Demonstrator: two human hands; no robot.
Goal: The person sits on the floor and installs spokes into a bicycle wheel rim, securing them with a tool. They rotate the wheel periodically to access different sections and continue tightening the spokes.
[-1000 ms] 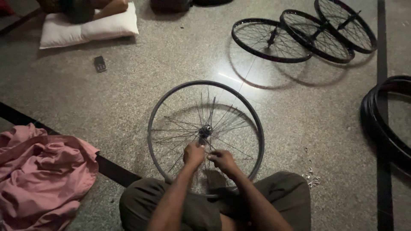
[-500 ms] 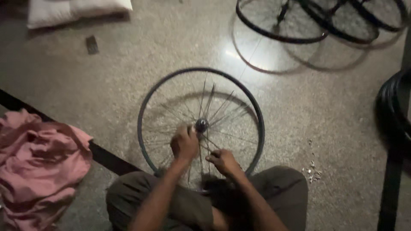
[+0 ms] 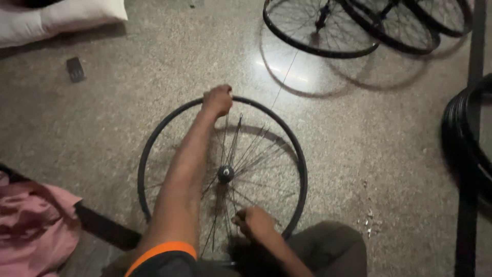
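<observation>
A bicycle wheel rim with loose spokes and a dark hub lies flat on the speckled floor in front of my knees. My left hand reaches over the wheel and grips the far part of the rim. Close to my lap, my right hand is closed on spokes near the wheel's near edge.
Three more spoked wheels lie at the top right. Black tyres are stacked at the right edge. A pink cloth lies at the lower left, a white pillow at the top left, a small dark object below it. Small bits are scattered right of my knee.
My left hand has moved from beside the hub out to the far rim and taken hold of it. My right hand has stayed at the near spokes. The view has come closer.
</observation>
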